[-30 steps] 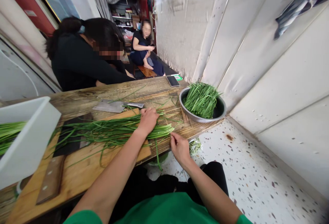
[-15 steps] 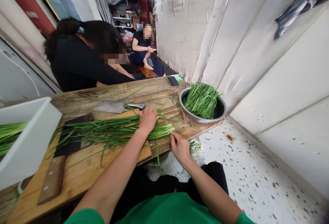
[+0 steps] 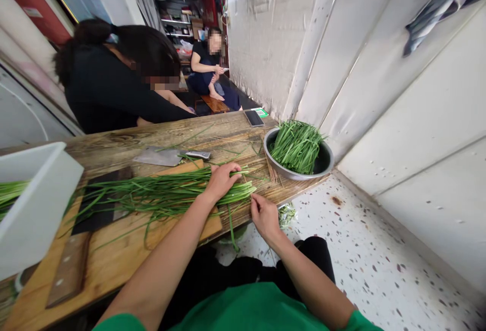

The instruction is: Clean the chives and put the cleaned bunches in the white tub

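Note:
A long bunch of green chives [image 3: 159, 192] lies across the wooden cutting board [image 3: 152, 240], its pale root ends toward the right. My left hand [image 3: 222, 181] is closed over the bunch close to those ends, its fingers partly hidden behind the stalks. At the tips of the root ends, my right hand [image 3: 265, 214] is closed in a pinch. A thin pale skewer [image 3: 272, 256] sticks out below it; its upper part is hidden by the hand. One loose chive hangs over the table edge between my hands.
A cleaver [image 3: 68, 270] lies under the chives, and another knife [image 3: 159, 156] lies behind the board. A metal bowl [image 3: 328, 161] of chives stands right, beside thin skewers [image 3: 274, 173] and a phone [image 3: 253, 118]. A white bin [image 3: 41, 219] stands left. Two people sit beyond the table.
My left hand's fingers have shifted over the root ends, with the thumb and forefinger now stretched further right. My right hand stays at the root tips. The whole view has shifted slightly.

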`<move>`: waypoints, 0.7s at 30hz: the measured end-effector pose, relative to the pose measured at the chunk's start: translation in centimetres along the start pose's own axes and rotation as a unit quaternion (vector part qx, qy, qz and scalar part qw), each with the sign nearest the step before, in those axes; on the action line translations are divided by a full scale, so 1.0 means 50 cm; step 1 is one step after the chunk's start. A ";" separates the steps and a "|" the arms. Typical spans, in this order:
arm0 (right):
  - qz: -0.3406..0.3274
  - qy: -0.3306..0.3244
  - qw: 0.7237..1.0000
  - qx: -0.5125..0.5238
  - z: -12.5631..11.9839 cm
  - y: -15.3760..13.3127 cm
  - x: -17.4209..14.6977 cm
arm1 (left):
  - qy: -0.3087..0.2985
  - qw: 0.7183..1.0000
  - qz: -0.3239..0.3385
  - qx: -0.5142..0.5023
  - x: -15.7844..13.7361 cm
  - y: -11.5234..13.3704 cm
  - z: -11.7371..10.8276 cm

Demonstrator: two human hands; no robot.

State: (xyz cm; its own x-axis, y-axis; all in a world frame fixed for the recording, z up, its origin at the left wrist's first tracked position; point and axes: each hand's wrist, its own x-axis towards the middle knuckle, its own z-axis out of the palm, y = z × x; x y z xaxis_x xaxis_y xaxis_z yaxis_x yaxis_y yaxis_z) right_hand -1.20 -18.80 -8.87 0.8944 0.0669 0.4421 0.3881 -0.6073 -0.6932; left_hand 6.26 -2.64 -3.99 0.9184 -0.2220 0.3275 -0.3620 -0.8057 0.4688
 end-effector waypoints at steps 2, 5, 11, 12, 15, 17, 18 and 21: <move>-0.002 0.002 1.000 0.001 -0.001 -0.001 0.000 | 0.003 1.000 -0.006 -0.011 0.001 -0.005 0.002; -0.002 0.003 1.000 0.001 -0.003 -0.001 0.001 | 0.003 1.000 -0.008 -0.021 0.003 -0.011 0.005; 0.001 0.002 1.000 0.000 -0.002 -0.003 0.001 | -0.005 0.998 -0.024 -0.062 0.003 -0.015 0.010; 0.001 0.003 1.000 0.000 -0.002 -0.003 0.001 | -0.006 0.997 -0.027 -0.066 0.003 -0.015 0.010; 0.001 0.004 1.000 0.002 -0.002 -0.002 0.001 | -0.005 0.997 -0.039 -0.069 0.003 -0.015 0.010; 0.001 0.003 1.000 0.002 -0.002 -0.002 0.001 | -0.004 0.997 -0.042 -0.068 0.003 -0.015 0.011; 0.001 0.002 1.000 0.002 -0.002 -0.002 0.001 | -0.003 0.997 -0.042 -0.067 0.003 -0.015 0.011; 0.001 0.000 1.000 0.000 -0.002 -0.002 0.000 | 0.002 0.997 -0.038 -0.067 0.003 -0.015 0.011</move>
State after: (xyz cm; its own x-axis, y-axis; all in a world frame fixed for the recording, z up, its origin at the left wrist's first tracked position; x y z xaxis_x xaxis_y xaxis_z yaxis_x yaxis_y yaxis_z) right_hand -1.25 -18.84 -8.75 0.8950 0.0665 0.4412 0.3872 -0.6070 -0.6940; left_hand 6.75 -2.39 -4.73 0.9432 -0.1605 0.2909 -0.3101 -0.7395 0.5974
